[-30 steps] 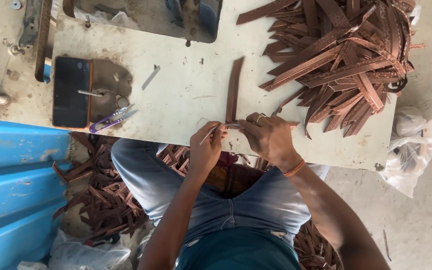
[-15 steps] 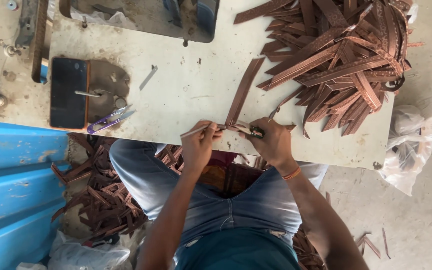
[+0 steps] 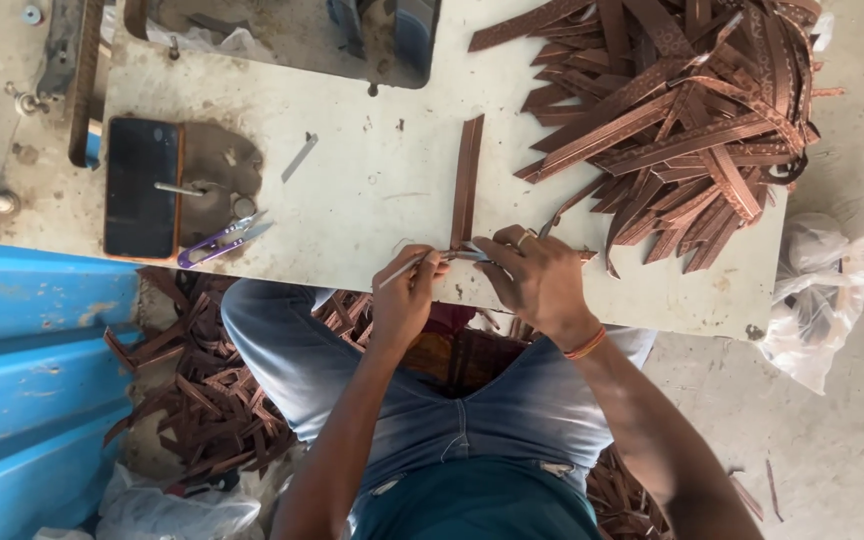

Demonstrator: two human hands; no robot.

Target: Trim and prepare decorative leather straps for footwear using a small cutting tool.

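Observation:
A long brown leather strip lies on the white table, running away from me. My left hand grips a thin pale stick-like tool at the strip's near end. My right hand, with a ring and an orange wrist thread, pinches that same near end at the table's front edge. A big heap of similar brown strips lies just right of my hands.
A black phone, a metal pin and purple-handled thread snips lie at left. A sewing machine base sits at the far edge. Blue sheet metal, leather scraps and plastic bags surround my legs.
The strip has swung from a rightward tilt to nearly straight away from me. Both hands stay at its near end, shifted slightly.

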